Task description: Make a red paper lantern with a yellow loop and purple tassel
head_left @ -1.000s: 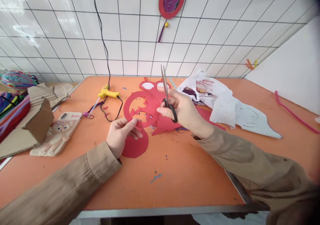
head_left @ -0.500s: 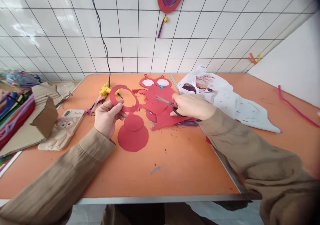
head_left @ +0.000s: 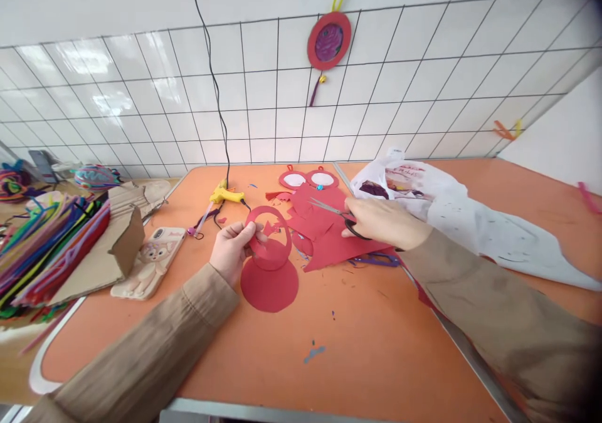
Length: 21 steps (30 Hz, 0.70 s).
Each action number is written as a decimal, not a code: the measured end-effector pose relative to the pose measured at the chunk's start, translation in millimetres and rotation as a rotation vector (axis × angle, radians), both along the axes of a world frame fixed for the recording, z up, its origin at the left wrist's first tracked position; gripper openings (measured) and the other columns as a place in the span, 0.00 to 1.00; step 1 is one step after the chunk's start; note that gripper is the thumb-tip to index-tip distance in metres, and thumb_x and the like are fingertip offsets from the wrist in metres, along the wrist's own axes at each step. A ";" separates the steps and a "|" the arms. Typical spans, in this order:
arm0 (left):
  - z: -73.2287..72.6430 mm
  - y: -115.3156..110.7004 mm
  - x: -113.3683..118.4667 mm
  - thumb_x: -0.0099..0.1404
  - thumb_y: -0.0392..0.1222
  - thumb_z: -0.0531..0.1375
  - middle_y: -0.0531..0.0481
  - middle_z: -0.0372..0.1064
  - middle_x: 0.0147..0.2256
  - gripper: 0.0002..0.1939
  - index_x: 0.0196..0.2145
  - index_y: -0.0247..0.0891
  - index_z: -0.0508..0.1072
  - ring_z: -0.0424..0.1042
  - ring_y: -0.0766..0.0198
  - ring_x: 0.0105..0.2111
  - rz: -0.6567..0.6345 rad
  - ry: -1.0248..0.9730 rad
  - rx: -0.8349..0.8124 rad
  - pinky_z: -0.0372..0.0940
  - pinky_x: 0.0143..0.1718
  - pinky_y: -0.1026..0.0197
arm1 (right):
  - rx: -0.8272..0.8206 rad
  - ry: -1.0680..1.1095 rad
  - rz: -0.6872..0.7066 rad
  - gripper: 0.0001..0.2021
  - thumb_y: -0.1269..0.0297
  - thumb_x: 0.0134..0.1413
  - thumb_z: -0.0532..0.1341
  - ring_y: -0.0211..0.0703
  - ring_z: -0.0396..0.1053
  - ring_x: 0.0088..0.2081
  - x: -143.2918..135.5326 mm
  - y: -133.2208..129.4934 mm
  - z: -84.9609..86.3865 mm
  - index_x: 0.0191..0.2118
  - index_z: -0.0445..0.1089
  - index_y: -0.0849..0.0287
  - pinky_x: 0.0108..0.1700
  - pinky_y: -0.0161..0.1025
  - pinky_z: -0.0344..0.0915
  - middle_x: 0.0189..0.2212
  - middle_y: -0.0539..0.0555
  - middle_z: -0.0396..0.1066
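Note:
Between thumb and fingers, my left hand (head_left: 236, 245) pinches a red paper ring (head_left: 285, 230) by its left side, above the table. Below the ring lie two red discs, a smaller one over a larger disc (head_left: 269, 291). My right hand (head_left: 388, 221) grips black-handled scissors (head_left: 329, 207), blades pointing left and slightly apart, over a heap of red paper sheets (head_left: 324, 238). Behind the heap are two red-rimmed ovals with white centres (head_left: 294, 180), joined side by side. The scissors do not touch the ring.
A yellow glue gun (head_left: 227, 195) with a black cable lies behind my left hand. To the left are a phone (head_left: 153, 263), cardboard (head_left: 101, 257) and colourful pipe cleaners (head_left: 61, 247). A white plastic bag (head_left: 437, 191) sits at right. A round red ornament (head_left: 329, 41) hangs on the tiled wall.
The view has tilted up, showing more wall. My left hand has lowered and turned the red ring, bringing it over the small disc. My right hand still holds the scissors.

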<state>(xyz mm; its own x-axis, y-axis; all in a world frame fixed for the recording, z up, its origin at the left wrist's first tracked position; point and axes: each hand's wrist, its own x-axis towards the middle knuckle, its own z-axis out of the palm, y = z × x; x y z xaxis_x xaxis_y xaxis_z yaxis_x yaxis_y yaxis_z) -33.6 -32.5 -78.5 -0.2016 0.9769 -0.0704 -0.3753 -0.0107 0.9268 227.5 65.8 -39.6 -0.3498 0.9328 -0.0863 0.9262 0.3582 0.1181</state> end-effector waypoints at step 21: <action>-0.7 1.2 -5.3 0.47 0.46 0.72 0.52 0.69 0.16 0.16 0.27 0.31 0.74 0.63 0.72 0.15 -0.019 0.145 0.001 0.56 0.17 0.71 | 0.038 0.160 0.026 0.13 0.60 0.52 0.67 0.50 0.74 0.40 -8.6 -1.6 -4.0 0.40 0.67 0.61 0.30 0.38 0.54 0.40 0.61 0.75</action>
<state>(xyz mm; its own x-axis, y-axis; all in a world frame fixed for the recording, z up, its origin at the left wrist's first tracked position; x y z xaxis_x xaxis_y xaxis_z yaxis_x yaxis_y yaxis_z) -38.9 -31.3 -79.2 -0.1906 0.9808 -0.0414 -0.2380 -0.0052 0.9713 218.9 64.3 -43.7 -0.3801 0.9249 0.0074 0.9248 0.3802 -0.0168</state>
